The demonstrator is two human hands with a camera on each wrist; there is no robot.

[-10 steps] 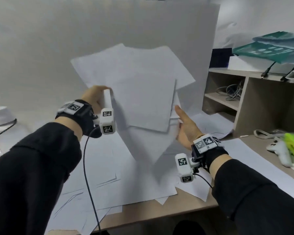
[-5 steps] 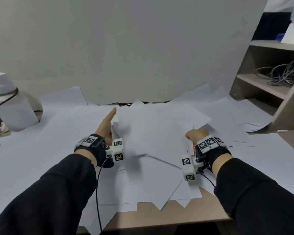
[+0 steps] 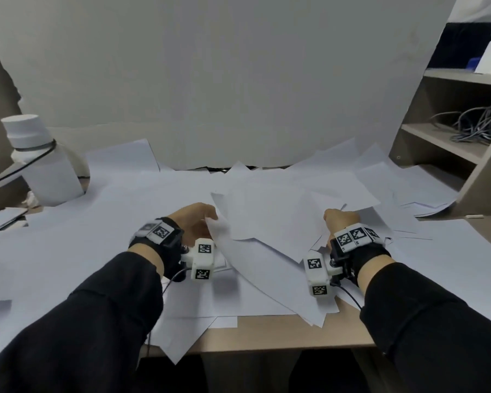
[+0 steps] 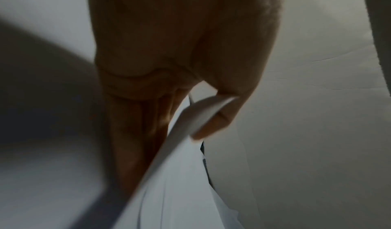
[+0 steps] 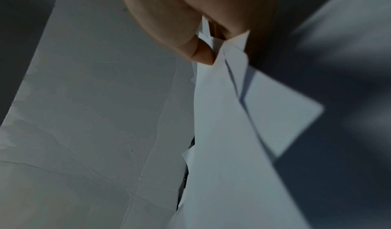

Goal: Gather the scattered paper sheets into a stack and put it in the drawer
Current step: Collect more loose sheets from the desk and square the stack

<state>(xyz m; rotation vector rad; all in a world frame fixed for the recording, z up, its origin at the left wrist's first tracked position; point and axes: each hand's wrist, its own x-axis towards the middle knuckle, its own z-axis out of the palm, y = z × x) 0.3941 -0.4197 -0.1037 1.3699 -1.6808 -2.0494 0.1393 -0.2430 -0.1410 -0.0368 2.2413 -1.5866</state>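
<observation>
A loose, uneven bundle of white paper sheets (image 3: 270, 219) lies low over the desk between my hands. My left hand (image 3: 196, 222) grips its left edge; in the left wrist view the thumb (image 4: 213, 125) pinches the paper edge (image 4: 190, 120) against the fingers. My right hand (image 3: 338, 219) holds the right side, and in the right wrist view its thumb (image 5: 201, 53) presses on the sheet corners (image 5: 230, 55). More white sheets (image 3: 97, 236) cover most of the desk (image 3: 267, 333) under and around the bundle. No drawer is in view.
A white bottle (image 3: 37, 160) stands at the back left. A shelf unit (image 3: 451, 131) with tangled cables (image 3: 476, 123) stands at the right. A large white board (image 3: 224, 80) rises behind the desk. Some sheets overhang the front edge.
Both hands have brought the bundle down from upright in the air to low over the desk. The view has tilted down and left.
</observation>
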